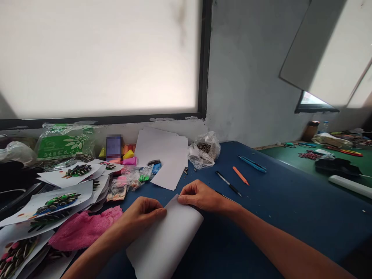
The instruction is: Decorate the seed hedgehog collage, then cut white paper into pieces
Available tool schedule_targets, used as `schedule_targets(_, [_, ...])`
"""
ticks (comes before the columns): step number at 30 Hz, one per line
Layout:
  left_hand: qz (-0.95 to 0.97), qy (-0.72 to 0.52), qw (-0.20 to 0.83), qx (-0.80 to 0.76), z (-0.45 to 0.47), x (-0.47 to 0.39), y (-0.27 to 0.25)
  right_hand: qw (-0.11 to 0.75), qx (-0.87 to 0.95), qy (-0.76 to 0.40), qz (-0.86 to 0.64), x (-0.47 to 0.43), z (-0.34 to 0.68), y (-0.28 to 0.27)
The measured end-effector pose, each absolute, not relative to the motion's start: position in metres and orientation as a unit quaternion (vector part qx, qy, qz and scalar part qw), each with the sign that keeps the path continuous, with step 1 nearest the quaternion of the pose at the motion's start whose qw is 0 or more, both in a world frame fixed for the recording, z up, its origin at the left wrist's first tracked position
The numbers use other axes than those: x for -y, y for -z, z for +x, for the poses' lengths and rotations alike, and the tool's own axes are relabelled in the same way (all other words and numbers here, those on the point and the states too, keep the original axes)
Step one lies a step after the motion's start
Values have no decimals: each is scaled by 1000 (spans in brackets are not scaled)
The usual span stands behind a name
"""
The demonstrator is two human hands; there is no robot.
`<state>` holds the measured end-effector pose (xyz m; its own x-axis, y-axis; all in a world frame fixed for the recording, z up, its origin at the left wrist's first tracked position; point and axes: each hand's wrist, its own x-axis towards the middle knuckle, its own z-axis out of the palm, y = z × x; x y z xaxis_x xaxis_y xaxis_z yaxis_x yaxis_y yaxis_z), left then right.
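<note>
A white sheet of paper (162, 244) lies bent over on the blue table (276, 217) in front of me. My left hand (143, 215) pinches its far left corner. My right hand (200, 195) pinches the far edge just beside it, fingertips nearly touching the left hand's. The sheet curves up in a roll under my right hand.
Sheets with seed pictures (58, 201) pile up at left over a pink cloth (84, 228). More white paper (165, 155), a clear bag of seeds (205, 149), clay pieces (128, 155), a black pen (228, 183), orange (240, 175) and blue pens (252, 164) lie beyond. A green table (308, 162) stands at right.
</note>
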<state>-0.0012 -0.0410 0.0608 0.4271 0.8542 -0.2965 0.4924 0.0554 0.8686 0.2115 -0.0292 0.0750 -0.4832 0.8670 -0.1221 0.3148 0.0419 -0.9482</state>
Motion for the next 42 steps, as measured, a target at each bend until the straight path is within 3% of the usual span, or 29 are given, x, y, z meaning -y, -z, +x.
schedule_targets(5, [677, -167, 498, -515, 2, 43, -64, 266, 682, -523, -437, 28, 210, -69])
schedule_targets(10, [636, -208, 478, -568, -1, 38, -57, 354, 706, -396, -468, 23, 211, -61])
schedule_targets(16, [643, -230, 361, -635, -11, 28, -43, 390, 762, -251, -452, 36, 212, -66])
schedule_targets(22, [675, -229, 315, -627, -13, 25, -39, 297, 869, -144, -368, 61, 185, -53])
schedule_targets(28, [669, -232, 330, -624, -15, 23, -36, 137, 887, -191, -397, 71, 177, -33])
schedule_targets(33, [693, -227, 291, -619, -16, 23, -34, 118, 889, -194, -398, 73, 180, -27])
schedule_targets(42, [768, -79, 72, -632, -5, 38, -47, 82, 885, -216, -404, 73, 178, -28])
